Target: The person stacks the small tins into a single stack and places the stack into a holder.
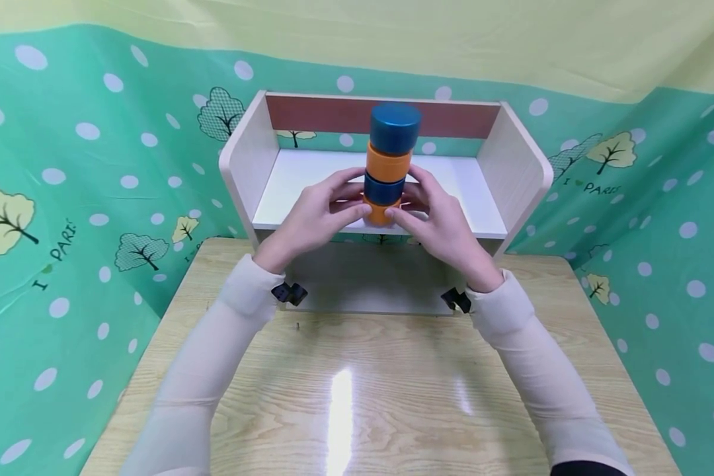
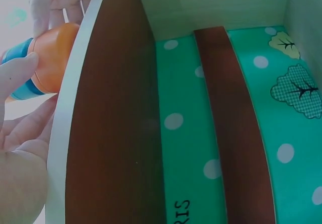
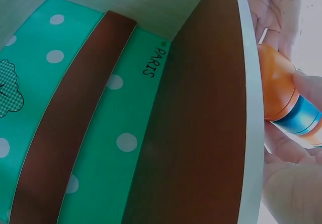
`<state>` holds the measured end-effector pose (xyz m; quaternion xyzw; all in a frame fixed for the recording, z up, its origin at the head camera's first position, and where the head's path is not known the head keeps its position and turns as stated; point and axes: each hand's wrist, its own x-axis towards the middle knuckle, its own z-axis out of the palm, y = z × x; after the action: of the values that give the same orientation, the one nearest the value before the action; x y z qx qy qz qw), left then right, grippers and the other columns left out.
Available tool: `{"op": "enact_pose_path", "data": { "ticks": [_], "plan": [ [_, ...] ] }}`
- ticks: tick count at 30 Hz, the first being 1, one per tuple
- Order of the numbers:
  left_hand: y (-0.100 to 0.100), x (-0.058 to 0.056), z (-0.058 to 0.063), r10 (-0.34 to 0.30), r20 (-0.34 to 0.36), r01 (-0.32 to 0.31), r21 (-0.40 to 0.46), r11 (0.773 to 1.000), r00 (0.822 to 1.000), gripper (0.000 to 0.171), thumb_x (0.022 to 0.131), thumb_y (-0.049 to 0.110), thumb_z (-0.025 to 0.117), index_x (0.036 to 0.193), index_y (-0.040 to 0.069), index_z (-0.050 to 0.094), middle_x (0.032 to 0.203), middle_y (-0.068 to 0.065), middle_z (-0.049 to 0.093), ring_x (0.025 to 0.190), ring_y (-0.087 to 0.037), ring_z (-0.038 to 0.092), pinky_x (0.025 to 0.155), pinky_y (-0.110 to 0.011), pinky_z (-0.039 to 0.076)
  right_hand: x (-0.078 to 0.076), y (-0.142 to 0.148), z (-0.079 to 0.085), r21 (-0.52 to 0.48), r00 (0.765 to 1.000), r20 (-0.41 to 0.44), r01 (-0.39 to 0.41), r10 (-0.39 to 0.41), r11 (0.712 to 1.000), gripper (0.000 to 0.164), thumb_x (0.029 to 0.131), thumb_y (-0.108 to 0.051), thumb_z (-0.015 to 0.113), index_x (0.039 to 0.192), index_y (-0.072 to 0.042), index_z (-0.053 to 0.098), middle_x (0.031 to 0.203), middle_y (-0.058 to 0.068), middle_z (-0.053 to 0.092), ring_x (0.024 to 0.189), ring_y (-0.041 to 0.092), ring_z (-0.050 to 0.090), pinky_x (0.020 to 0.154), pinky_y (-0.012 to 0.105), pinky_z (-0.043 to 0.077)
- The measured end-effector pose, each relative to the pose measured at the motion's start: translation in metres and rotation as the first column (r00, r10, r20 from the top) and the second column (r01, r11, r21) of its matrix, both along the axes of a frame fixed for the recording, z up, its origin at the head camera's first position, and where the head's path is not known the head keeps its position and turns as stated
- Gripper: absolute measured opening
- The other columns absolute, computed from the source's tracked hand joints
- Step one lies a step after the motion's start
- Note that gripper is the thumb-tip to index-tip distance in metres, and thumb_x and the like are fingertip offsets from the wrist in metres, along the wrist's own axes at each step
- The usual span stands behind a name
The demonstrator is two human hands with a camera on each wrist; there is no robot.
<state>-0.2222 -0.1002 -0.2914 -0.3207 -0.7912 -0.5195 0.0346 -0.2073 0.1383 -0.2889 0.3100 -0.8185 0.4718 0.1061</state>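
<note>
A column of alternating blue and orange round pieces (image 1: 388,165) stands upright at the white upper shelf, with a wider blue piece on top and an orange one lowest. My left hand (image 1: 318,210) grips its lower part from the left, the thumb across the bottom orange piece. From the right, my right hand (image 1: 439,215) holds the same lower part, its thumb close to the other thumb. In the left wrist view the lowest orange piece (image 2: 55,58) overlaps the front edge of the shelf board. The right wrist view also shows that orange piece (image 3: 276,83) at the board's edge.
A shelf unit with pale side panels (image 1: 514,175) and a red-brown back rail (image 1: 327,114) stands at the back of the wooden table (image 1: 393,390). Beneath the upper board is a lower compartment with a grey base (image 1: 369,291). A green dotted curtain (image 1: 95,198) surrounds the table.
</note>
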Motion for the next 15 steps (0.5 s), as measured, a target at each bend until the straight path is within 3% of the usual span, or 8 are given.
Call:
{"op": "enact_pose_path", "data": {
  "ticks": [15],
  "plan": [
    [0.001,-0.015,0.005,0.019,0.061,-0.016,-0.047,0.999,0.998,0.063,0.099,0.023,0.066,0.154,0.015,0.038,0.143,-0.006,0.056,0.125,-0.011,0.057,0.102,-0.026,0.048,-0.015,-0.001,0.004,0.009,0.997,0.063,0.033,-0.033,0.999,0.075,0.095,-0.017,0.071,0.156,-0.016,0.029,0.142,0.006,0.057,0.114,0.019,0.062,0.098,0.037,0.053]
  ]
}}
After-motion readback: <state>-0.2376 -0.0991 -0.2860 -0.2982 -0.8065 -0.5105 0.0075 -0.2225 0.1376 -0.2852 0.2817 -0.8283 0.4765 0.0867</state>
